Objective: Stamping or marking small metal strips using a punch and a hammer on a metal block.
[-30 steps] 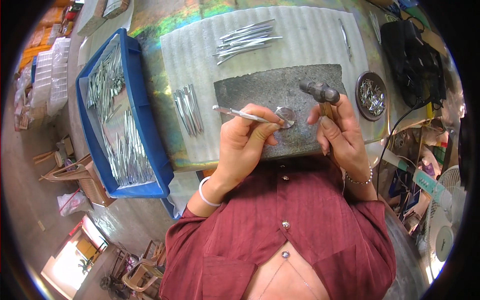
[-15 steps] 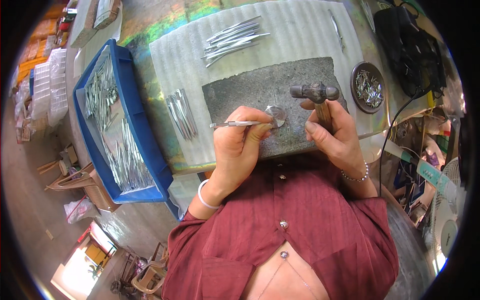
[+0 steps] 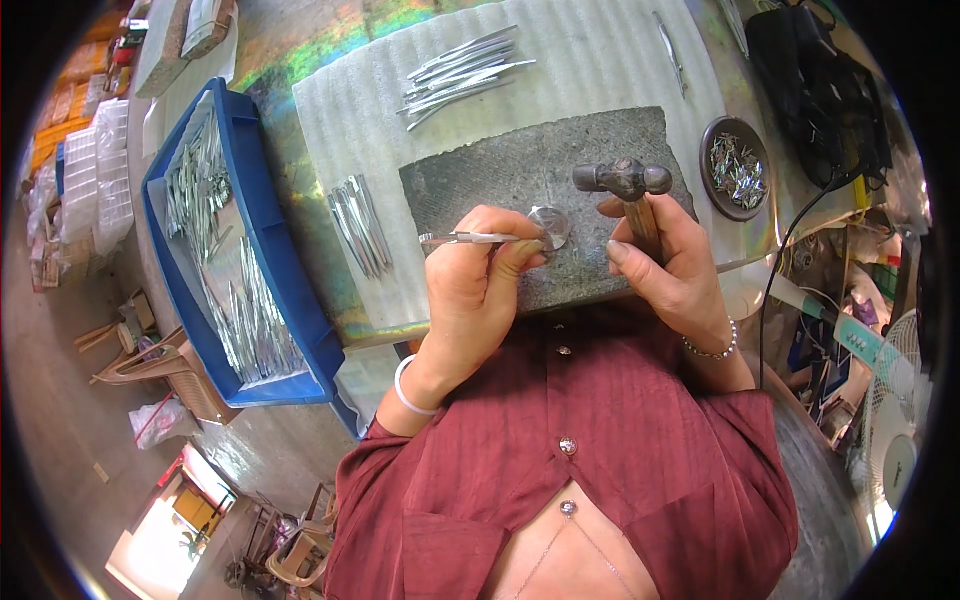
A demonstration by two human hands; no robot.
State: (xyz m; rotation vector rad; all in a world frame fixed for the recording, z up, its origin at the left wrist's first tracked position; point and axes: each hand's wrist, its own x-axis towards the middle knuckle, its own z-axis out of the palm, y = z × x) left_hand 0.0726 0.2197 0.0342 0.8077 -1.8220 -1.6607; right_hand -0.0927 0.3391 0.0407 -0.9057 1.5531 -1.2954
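My left hand (image 3: 478, 270) pinches a slim silver metal strip (image 3: 462, 238) between thumb and fingers, held nearly level. Its far end reaches toward a round shiny metal piece (image 3: 552, 228) on a dark, rough slab (image 3: 450, 185); the fingertips hide whether the two touch. In my right hand (image 3: 675, 255) is a ball-peen hammer (image 3: 622, 180), gripped by its wooden handle close to the head. The hammer head is over the right part of the slab, to the right of the round piece, and apart from it.
White foam sheet (image 3: 340, 120) lies under the slab. On it are a bundle of silver strips (image 3: 465, 72), a smaller bundle (image 3: 360, 228) and a single strip (image 3: 670, 55). A blue tray (image 3: 285, 260) of strips stands left; a dark bowl (image 3: 716, 190) of small metal pieces, right. Behind is a black bag (image 3: 815, 90).
Both hands keep their holds and nearly the same places over the slab. The whole view has shifted slightly.
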